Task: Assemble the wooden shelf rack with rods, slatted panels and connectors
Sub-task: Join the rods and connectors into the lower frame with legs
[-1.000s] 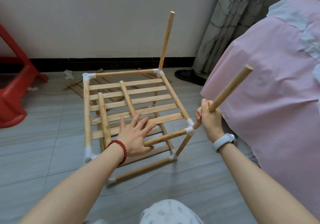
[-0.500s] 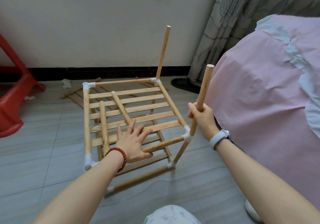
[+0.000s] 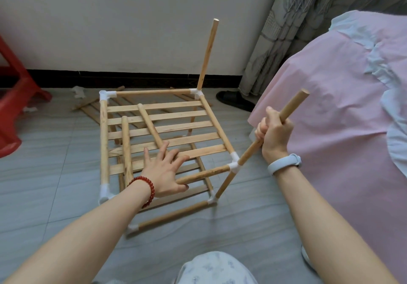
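Head view looks down on a part-built wooden rack (image 3: 158,143) standing on a grey tiled floor (image 3: 55,173), straight ahead of the person's knee (image 3: 215,268). Nearest, a low rod (image 3: 174,214) runs between 2 white connectors at floor level. Above it, the left hand (image 3: 166,170), with a red bead bracelet (image 3: 145,187) on its wrist, lies flat and spread-fingered on the slatted panel (image 3: 158,127), thumb against the near top rod (image 3: 204,173); its fingers are straight and grasp nothing. To the right, the right hand (image 3: 274,133), a pale band (image 3: 284,163) on its wrist, is clenched around a tilted rod (image 3: 293,105) whose lower end sits in the white corner connector (image 3: 234,165) at the near right of the top frame. That rod leans away to the right, its free end over the pink cover.

The panel's pale slats run side to side inside a square of rods; 2 loose rods (image 3: 149,127) lie across them. At the far right corner, 1 upright rod (image 3: 207,52) stands in its connector.

Beyond the rack, spare slats (image 3: 92,110) lie on the floor. A red plastic stool (image 3: 13,99) stands far left, a dark slipper (image 3: 234,100) far right, a pink cover (image 3: 343,129) fills the right side, and a grey curtain (image 3: 286,19) hangs beside a pale wall (image 3: 110,19).
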